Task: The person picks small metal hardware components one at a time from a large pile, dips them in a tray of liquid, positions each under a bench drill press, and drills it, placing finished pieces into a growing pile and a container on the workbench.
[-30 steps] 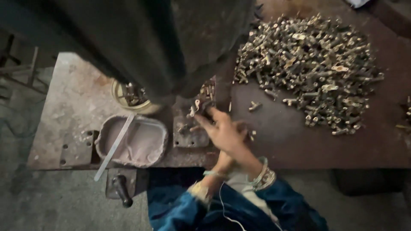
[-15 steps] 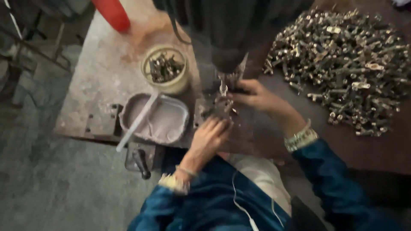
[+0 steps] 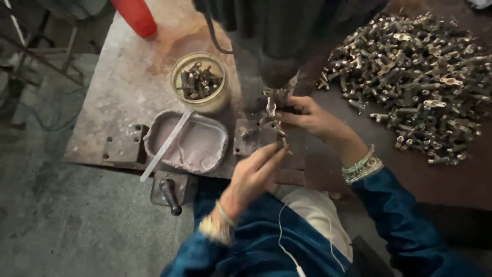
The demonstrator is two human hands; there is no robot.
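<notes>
At frame centre, under the press (image 3: 277,46), both the right hand (image 3: 307,118) and left hand (image 3: 253,174) pinch what seems a small fitting (image 3: 270,123): rigid, light, best gripped by its ends.

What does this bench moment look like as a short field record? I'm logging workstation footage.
setting: worn metal workbench under a dark machine head
left hand: fingertips by small metal parts below the spindle
right hand: at the same parts, grip unclear
right of bench: large pile of metal pieces
left of machine: round tin of parts, oval tray with a flat strip
far corner: red object
</notes>
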